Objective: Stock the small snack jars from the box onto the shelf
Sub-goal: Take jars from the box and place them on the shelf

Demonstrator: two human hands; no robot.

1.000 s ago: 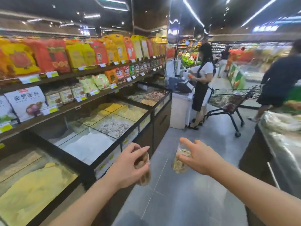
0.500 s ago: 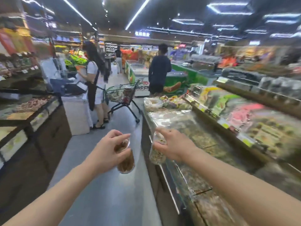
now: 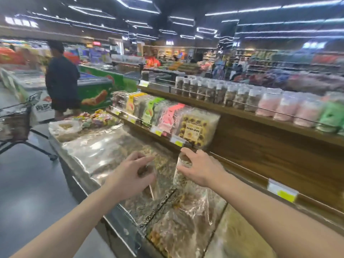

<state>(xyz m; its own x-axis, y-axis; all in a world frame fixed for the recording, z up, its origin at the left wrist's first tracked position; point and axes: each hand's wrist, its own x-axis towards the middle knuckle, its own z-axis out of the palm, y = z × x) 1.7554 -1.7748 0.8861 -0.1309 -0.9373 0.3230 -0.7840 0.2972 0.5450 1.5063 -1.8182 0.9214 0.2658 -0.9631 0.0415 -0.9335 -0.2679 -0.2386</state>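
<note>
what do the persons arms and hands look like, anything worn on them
Both arms are bare as far up as the frame shows: no sleeves, gloves, watch or bracelet visible. The left hand and right hand show no rings, though motion blur could hide small ones.

Bright indoor store lighting from ceiling LED strips (image 3: 260, 8), which smear into streaks across a dark ceiling. Heavy motion blur everywhere; far shelves (image 3: 297, 69) and the shopper (image 3: 62, 81) are soft. Strong glare on the plastic film (image 3: 96, 146) covering the bulk bins. Wide-angle distortion bends the top shelf (image 3: 279, 120) and stretches both forearms at the frame edges. Shadows faint.
</note>
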